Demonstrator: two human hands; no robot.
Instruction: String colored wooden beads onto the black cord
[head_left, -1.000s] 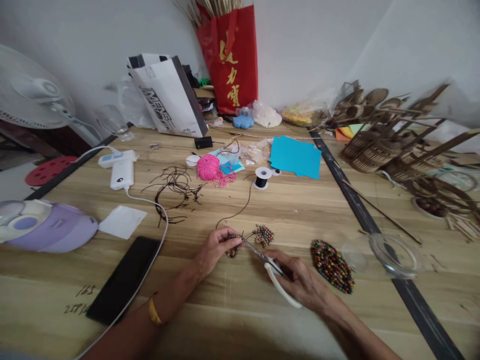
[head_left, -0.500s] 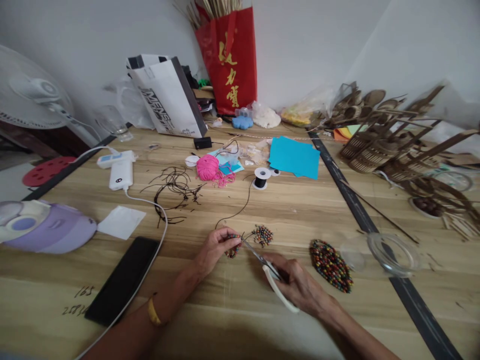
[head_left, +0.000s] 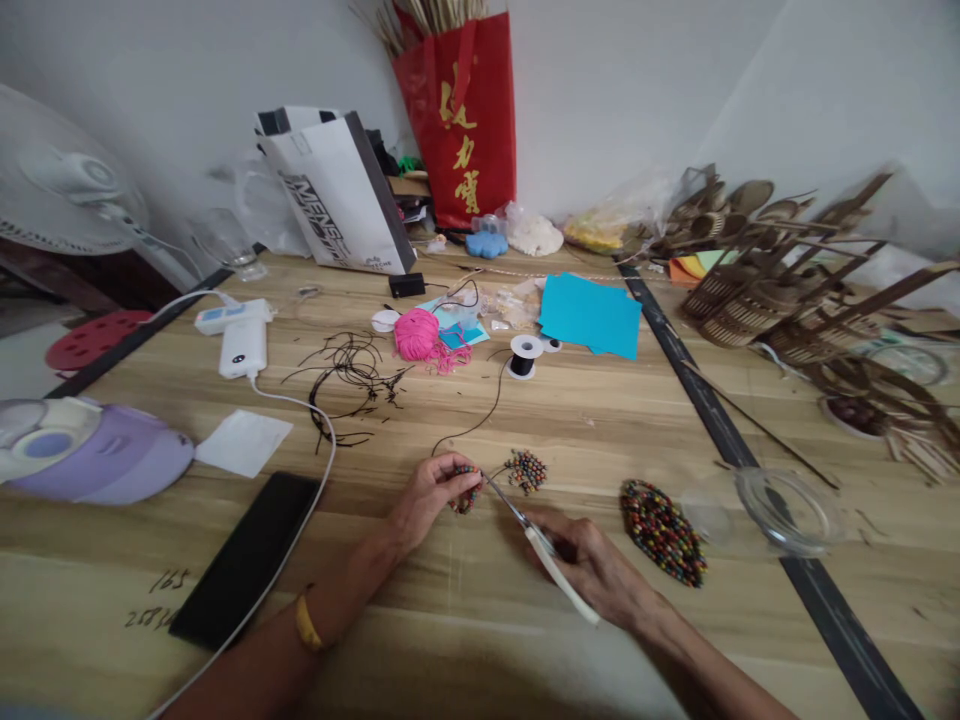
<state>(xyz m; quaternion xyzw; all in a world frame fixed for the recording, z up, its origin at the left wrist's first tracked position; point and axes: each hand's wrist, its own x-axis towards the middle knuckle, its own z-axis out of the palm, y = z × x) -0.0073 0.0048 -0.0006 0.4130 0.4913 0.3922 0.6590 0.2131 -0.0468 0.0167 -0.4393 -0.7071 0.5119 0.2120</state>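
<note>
Between the thumb and fingers of my left hand [head_left: 435, 497] is a small loop of multicoloured beads, a beaded bracelet [head_left: 466, 500]. My right hand [head_left: 589, 565] grips a pair of scissors [head_left: 551, 562] with pale handles, its blades aimed at the bracelet's edge by my left fingertips. Whether the tips touch the cord there is too small to tell. Just beyond the blades lies a little pile of loose beads [head_left: 527, 471]. A black cord [head_left: 491, 405] runs from a white spool [head_left: 523, 357] towards my left hand.
Right of my hands lies a heap of strung beads [head_left: 663, 532], beside a clear plastic ring [head_left: 786, 508]. Black cord scraps [head_left: 349, 375], pink yarn [head_left: 417, 334] and blue paper [head_left: 589, 315] are farther back. A black phone [head_left: 246, 560] and white cable are at left; woven baskets [head_left: 757, 305] at right.
The scissors' handles have come closer together in my right hand, and the blades look more closed. My left hand keeps its place with the bracelet.
</note>
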